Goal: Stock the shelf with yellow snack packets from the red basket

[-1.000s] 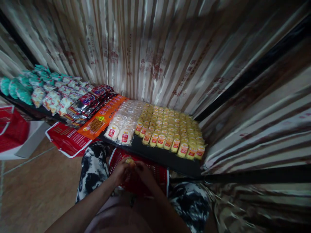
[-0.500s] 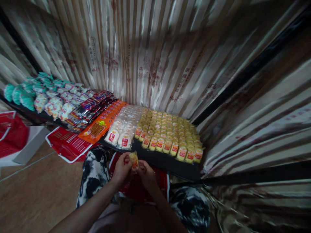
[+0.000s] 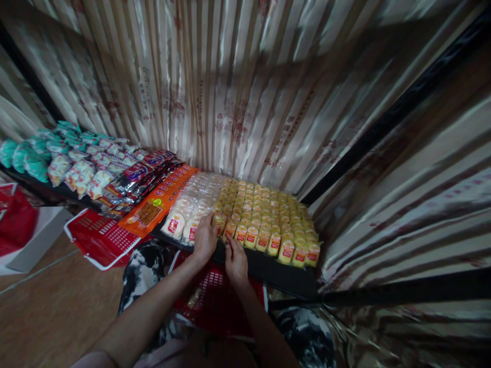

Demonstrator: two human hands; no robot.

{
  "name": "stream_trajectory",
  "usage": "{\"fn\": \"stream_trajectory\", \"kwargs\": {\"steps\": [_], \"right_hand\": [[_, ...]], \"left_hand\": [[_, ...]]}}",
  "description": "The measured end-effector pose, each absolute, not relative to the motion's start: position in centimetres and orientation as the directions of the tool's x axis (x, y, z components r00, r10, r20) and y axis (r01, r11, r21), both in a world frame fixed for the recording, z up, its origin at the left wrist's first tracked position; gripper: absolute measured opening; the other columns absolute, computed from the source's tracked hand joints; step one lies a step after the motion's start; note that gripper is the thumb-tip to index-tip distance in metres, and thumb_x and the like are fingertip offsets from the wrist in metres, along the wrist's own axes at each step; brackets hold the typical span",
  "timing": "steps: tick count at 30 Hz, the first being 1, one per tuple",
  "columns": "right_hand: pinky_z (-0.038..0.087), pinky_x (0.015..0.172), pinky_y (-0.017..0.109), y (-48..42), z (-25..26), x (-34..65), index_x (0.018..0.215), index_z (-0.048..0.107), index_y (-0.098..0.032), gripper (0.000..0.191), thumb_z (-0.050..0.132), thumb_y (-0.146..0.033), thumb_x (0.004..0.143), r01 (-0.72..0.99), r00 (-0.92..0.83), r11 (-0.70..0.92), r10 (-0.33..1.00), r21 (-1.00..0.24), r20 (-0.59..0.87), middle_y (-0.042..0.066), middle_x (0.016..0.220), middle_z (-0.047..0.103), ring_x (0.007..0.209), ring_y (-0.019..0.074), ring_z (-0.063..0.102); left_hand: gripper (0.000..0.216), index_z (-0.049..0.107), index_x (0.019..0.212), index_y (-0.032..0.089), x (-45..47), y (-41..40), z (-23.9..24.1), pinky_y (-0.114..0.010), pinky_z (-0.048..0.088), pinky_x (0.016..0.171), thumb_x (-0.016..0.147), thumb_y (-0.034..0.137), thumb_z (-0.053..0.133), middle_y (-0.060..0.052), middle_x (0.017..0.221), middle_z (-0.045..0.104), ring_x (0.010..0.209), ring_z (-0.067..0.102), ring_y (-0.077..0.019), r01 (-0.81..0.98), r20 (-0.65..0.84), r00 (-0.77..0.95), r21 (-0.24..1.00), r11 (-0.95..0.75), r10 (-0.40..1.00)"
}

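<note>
Yellow packs [image 3: 263, 237], in rows on the black shelf [image 3: 282, 271]: past the red bag [image 3: 220, 301] before that shelf, best handled lightly by left hand [image 3: 207, 239] and right hand [image 3: 236, 260] at its front edge, fingers bent, cannot tell if pinching, without tipping neighbours toward the curtain [image 3: 245, 102] behind it.

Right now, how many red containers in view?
3: one at far left, cut by the frame; one just below the orange packet; one between the knees. More may be hidden.

Trousers [image 3: 143, 268] blotched black and white on 2 legs; dull pinkish top [image 3: 172, 356]; 2 bare forearms [image 3: 163, 295].
</note>
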State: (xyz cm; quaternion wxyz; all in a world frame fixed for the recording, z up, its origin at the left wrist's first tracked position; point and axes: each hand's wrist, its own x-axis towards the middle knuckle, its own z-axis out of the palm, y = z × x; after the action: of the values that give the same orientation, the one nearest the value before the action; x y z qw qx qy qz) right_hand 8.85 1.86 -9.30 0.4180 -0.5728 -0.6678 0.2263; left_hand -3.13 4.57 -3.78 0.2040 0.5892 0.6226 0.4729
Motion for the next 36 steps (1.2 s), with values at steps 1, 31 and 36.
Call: {"fn": "stream_trajectory", "kwargs": {"steps": [1, 31, 36], "right_hand": [[0.046, 0.084, 0.032, 2.0, -9.7, 9.0, 0.116, 0.054, -0.014, 0.04, 0.03, -0.025, 0.086, 0.582, -0.008, 0.259, 0.95, -0.771, 0.313, 0.011, 0.101, 0.059, 0.091, 0.017, 0.058], [0.046, 0.087, 0.031, 0.4, -10.3, 9.4, 0.114, 0.055, -0.014, 0.036, 0.031, -0.022, 0.088, 0.571, -0.049, 0.408, 0.883, -0.713, 0.466, 0.011, 0.105, 0.061, 0.096, 0.0163, 0.058], [0.046, 0.084, 0.028, -4.4, -13.5, 10.7, 0.113, 0.054, -0.018, 0.032, 0.034, -0.021, 0.088, 0.566, -0.272, 0.365, 0.929, -0.739, 0.25, 0.009, 0.106, 0.063, 0.096, 0.0168, 0.06]], "left_hand": [[0.041, 0.047, 0.119, 0.013, -2.9, 4.8, -3.8, -0.036, 0.037, 0.096, 0.077, 0.011, 0.045, -0.012, 0.114, 0.054, 0.111, 0.047, -0.022, 0.566, 0.311, -0.212, 0.812, -0.142, 0.927], [0.026, 0.051, 0.108, 0.014, -1.5, 5.2, -7.8, -0.03, 0.045, 0.083, 0.087, 0.015, 0.037, -0.008, 0.095, 0.059, 0.093, 0.054, -0.0177, 0.766, 0.499, 0.063, 0.531, -0.362, 0.864], [0.02, 0.054, 0.095, 0.017, -2.3, 0.0, -9.0, -0.026, 0.045, 0.076, 0.086, 0.015, 0.036, -0.006, 0.086, 0.059, 0.084, 0.056, -0.0145, 0.623, 0.466, 0.051, 0.676, -0.393, 0.883]]}}
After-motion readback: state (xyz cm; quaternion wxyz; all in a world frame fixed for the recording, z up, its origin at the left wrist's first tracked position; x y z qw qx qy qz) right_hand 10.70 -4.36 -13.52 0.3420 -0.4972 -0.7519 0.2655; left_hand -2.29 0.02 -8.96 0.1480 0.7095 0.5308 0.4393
